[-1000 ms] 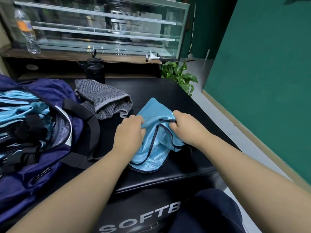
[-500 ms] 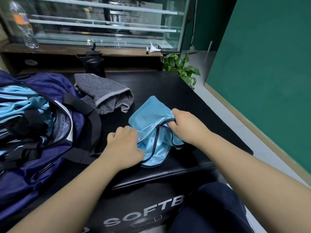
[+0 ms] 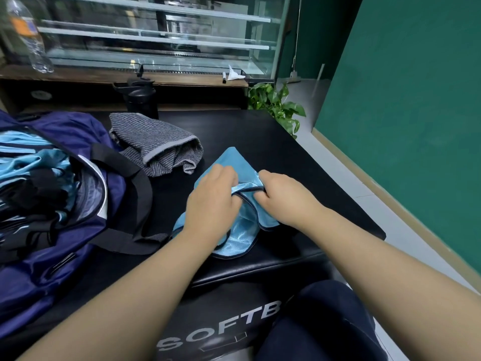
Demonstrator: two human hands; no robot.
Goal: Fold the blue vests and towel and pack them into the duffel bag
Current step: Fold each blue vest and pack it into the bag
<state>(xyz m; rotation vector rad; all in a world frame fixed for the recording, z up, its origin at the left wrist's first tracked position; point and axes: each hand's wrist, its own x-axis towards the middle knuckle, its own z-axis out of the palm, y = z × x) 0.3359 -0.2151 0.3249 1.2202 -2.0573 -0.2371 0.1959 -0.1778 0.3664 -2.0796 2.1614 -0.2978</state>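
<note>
Shifting up from the near hem, my left hand (image 3: 210, 204) now pinches the blue vest (image 3: 234, 158) beside my right hand (image 3: 283, 196). Both grips clamp its dark-trimmed edge (knuckles up) over the counter (image 3: 286, 142).

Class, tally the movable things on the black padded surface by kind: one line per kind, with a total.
Blue vest being folded, held by left hand and right hand: 1
Grey striped towel: 1
Navy duffel bag, blue vests already inside: 1
Black bottle: 1
Total: 4
</note>
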